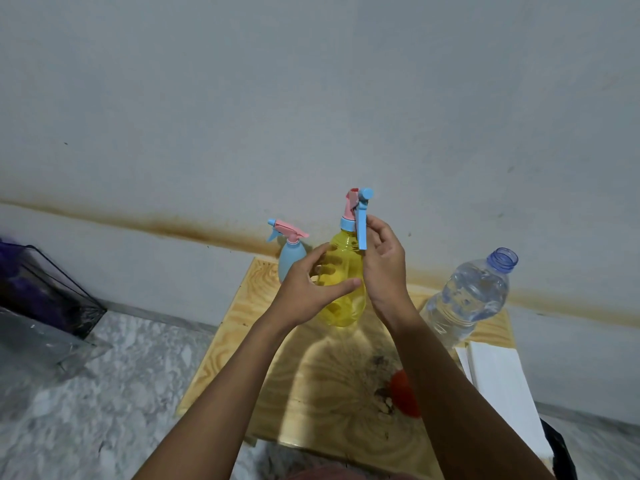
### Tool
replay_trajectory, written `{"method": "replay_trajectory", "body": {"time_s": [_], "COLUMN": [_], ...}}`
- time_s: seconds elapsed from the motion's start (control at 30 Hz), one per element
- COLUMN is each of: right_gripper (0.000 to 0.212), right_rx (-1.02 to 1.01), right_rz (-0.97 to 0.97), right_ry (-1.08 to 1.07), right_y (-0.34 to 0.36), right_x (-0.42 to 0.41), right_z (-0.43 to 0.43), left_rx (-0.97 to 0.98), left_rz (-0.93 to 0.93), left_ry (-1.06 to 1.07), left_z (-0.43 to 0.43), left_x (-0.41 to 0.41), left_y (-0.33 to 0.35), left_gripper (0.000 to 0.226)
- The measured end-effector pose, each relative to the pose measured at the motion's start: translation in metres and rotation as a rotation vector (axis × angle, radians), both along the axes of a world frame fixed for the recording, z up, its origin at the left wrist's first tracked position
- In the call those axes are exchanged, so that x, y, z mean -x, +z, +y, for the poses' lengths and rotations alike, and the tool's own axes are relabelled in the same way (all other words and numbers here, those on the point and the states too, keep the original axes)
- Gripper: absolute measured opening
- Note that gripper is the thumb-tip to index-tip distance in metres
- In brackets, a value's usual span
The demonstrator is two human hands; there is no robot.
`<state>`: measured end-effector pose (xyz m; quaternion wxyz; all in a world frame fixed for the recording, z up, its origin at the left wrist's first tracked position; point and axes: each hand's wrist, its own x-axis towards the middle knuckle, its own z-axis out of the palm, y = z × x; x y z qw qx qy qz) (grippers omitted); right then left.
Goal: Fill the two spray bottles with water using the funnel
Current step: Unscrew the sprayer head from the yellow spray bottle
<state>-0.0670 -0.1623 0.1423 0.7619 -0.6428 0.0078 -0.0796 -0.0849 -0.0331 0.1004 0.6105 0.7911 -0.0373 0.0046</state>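
A yellow see-through spray bottle [346, 271] with a pink and blue trigger head [358, 216] is held up over the wooden board [311, 375]. My left hand [308, 289] wraps its body from the left. My right hand [384, 261] grips it at the neck and trigger from the right. A smaller light-blue spray bottle [291, 258] with a pink and blue head stands upright at the board's far edge, just left of the yellow one. An uncapped clear water bottle [467, 296] stands at the right. A red object, perhaps the funnel [403, 393], lies on the board, partly hidden by my right forearm.
The board rests on a speckled grey floor against a pale wall with a brown stain line. A white flat block [502, 393] lies at the board's right edge. A clear container with purple contents [38, 292] sits at the left.
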Motion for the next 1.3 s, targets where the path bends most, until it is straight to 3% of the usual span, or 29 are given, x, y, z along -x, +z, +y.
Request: {"method": "replay_trajectory", "body": {"time_s": [0.07,0.2,0.27,0.67,0.83,0.97,1.3], "right_gripper": [0.019,0.009,0.009,0.037,0.018,0.030,0.023], "right_rx": [0.050,0.003,-0.037,0.061,0.064,0.118,0.121], "right_rz": [-0.056,-0.041,-0.017,-0.026,-0.055,-0.064,-0.128], "right_ry": [-0.040,-0.091,-0.086,-0.127,-0.123,-0.146,-0.113], "right_y": [-0.001,0.003,0.003,0.000,0.000,0.001,0.010], "right_x": [0.001,0.003,0.001,-0.003,-0.005,-0.006,-0.010], "right_z": [0.003,0.008,0.010,0.018,0.020,0.023,0.016], "left_rx": [-0.015,-0.023,-0.024,-0.034,-0.043,-0.069,-0.044], "left_rz": [0.002,0.006,0.004,0.001,-0.010,-0.036,-0.026], "left_ry": [0.014,0.043,0.060,0.097,0.116,0.138,0.149], "left_z": [-0.001,-0.003,-0.003,-0.002,-0.001,0.000,0.002], "left_x": [0.000,0.000,-0.001,-0.006,-0.007,-0.009,-0.008], "left_y": [-0.001,-0.005,-0.006,-0.010,-0.009,-0.016,-0.024], "left_gripper": [0.065,0.061,0.074,0.075,0.073,0.084,0.065]}}
